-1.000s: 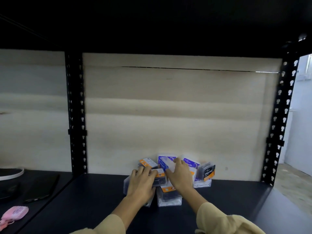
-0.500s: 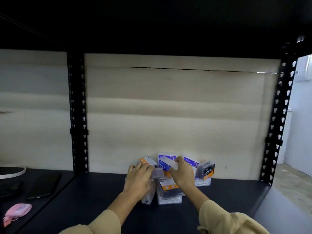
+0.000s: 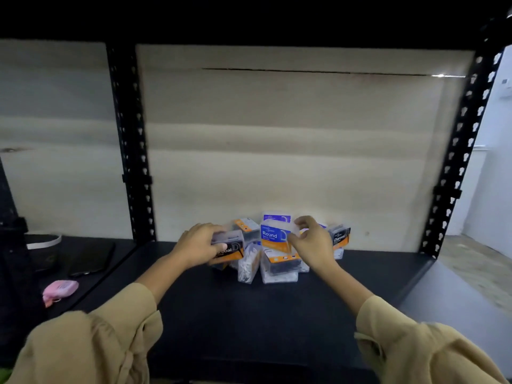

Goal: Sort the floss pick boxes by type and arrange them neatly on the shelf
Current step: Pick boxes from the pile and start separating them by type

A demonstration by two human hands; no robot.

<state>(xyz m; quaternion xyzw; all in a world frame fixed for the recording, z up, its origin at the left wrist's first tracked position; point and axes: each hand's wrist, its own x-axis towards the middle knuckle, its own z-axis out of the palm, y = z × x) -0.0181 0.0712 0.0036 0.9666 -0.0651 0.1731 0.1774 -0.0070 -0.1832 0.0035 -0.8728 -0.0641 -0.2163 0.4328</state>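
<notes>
The left hand (image 3: 198, 246) is clamping a Charcoal box (image 3: 229, 248) between thumb and fingers, holding it at the left edge of the pile (image 3: 273, 263); its label is facing near and its long axis is running left to right. The right hand (image 3: 311, 242) is pinching the right end of a Round box (image 3: 274, 235), upright, label facing near, above the pile's middle. The pile is sitting far back on the black shelf (image 3: 249, 322), against the pale back panel (image 3: 291, 139). Another charcoal box (image 3: 341, 236) is standing at the pile's right.
</notes>
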